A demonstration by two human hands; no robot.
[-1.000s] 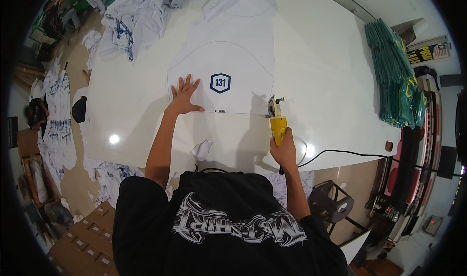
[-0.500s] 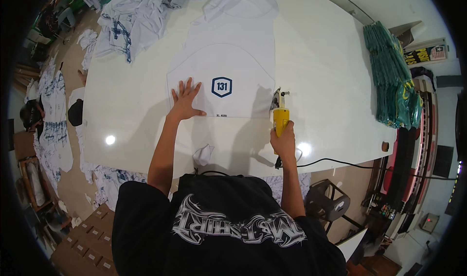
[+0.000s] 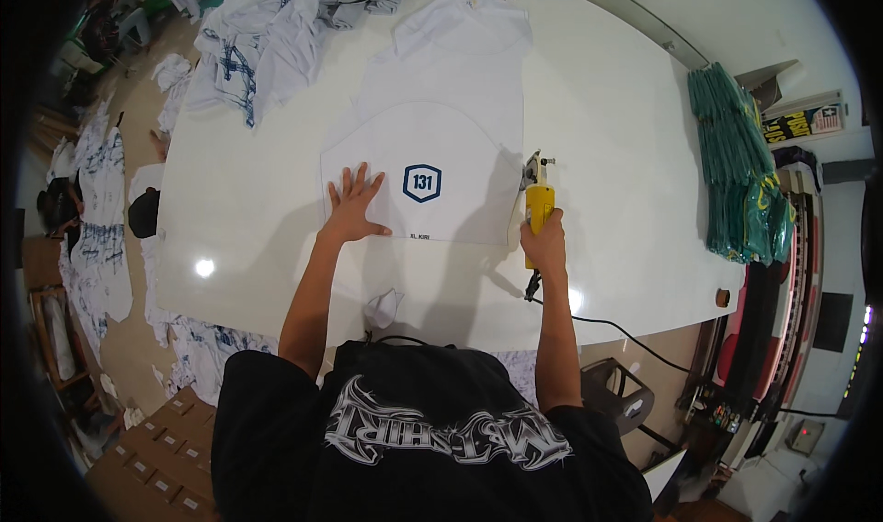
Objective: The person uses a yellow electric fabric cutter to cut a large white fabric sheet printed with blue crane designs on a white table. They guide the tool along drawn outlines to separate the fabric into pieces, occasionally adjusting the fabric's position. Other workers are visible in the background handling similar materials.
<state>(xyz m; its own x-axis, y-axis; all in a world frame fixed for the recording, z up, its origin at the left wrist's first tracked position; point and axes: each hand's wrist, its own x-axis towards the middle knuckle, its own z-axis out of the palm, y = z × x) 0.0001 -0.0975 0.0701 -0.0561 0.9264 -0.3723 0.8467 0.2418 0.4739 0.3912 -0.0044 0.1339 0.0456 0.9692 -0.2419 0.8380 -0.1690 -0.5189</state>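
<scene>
A white fabric piece [image 3: 460, 145] with a curved top edge and a dark blue hexagonal badge lies flat on the table. My left hand [image 3: 352, 207] presses on its lower left part, palm down with fingers spread. In my right hand [image 3: 544, 243] is a yellow electric rotary fabric cutter [image 3: 539, 205], gripped round its body. The cutter's metal head [image 3: 532, 170] sits at the right edge of the piece; whether the blade touches cloth I cannot tell. More white fabric [image 3: 441, 67] extends beyond the curved edge. A small white scrap [image 3: 383, 309] lies nearer to me.
The white table [image 3: 625, 154] carries a heap of printed white cloth [image 3: 267, 44] at the far left and stacked green garments [image 3: 736, 163] at the right edge. A black cord [image 3: 625, 333] trails right from the cutter. A dark stool [image 3: 616, 395] stands below.
The cutter in my right hand has moved a little farther along the right edge of the fabric. My left hand keeps its place on the cloth. The whole view has shifted slightly.
</scene>
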